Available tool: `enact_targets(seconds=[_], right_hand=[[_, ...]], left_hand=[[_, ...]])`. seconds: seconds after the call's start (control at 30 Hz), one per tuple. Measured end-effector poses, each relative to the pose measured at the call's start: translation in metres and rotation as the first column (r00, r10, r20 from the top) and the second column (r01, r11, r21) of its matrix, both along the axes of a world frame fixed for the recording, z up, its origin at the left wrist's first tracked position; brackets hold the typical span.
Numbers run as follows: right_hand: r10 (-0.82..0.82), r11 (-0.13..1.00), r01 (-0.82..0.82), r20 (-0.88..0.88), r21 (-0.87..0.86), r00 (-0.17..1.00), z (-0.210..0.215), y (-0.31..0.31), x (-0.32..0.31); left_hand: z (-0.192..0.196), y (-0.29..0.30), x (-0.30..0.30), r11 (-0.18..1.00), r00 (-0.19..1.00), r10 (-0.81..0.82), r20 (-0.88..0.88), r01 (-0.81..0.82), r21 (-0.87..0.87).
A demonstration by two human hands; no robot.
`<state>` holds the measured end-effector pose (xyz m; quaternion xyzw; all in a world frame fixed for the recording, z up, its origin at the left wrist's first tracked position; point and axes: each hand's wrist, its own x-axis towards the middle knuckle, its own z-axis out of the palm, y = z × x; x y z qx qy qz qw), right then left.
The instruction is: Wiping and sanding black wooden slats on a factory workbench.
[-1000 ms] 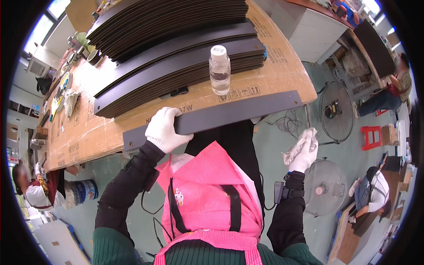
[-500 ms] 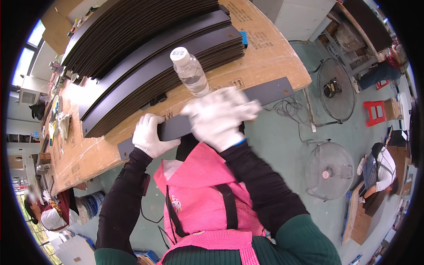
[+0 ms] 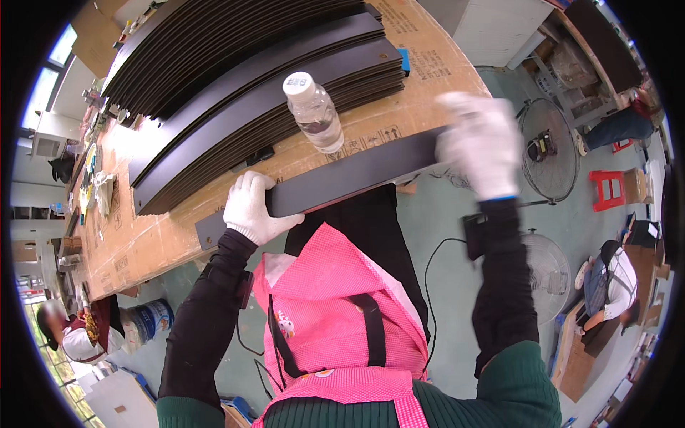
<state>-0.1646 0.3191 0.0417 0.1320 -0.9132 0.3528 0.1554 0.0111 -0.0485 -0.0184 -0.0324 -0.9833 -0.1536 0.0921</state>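
A long dark flat panel (image 3: 357,169) lies slantwise along the near edge of the table. My left hand (image 3: 251,208), in a white glove, grips it near its left end, fingers over the top and thumb along the near edge. At the panel's right end is my right hand (image 3: 481,146), also gloved in white and smeared by motion, so its fingers cannot be made out. It covers that end of the panel. Just beyond the panel stands a clear bottle (image 3: 316,121) with a white cap. Behind it sits a stack of similar dark panels (image 3: 246,125).
A taller stack of dark panels (image 3: 228,53) rises farther back on the cardboard-covered table (image 3: 153,250). Two floor fans, a nearer one (image 3: 549,274) and a farther one (image 3: 548,153), stand at the right by a red stool (image 3: 606,190). People work at far right (image 3: 619,278) and far left (image 3: 78,335).
My right hand has swept rightward along the panel, from its middle to its right end. My left hand keeps its hold near the left end.
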Motion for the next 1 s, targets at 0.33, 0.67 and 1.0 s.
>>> enact_targets(seconds=[0.33,0.67,1.0], right_hand=[[-0.156,0.832,0.1,0.057,0.546,0.986,-0.043,0.05,-0.046],[0.178,0.869,-0.123,-0.071,0.479,0.982,-0.051,-0.075,0.061],[-0.071,0.841,0.154,-0.176,0.518,0.982,-0.067,-0.036,0.028]], left_hand=[[0.006,0.006,-0.006,1.0,1.0,0.0,0.001,0.0,0.002],[0.001,0.003,-0.009,0.998,1.0,-0.001,0.024,0.0,0.059],[0.001,0.006,-0.006,0.999,0.999,0.038,-0.039,-0.036,0.039]])
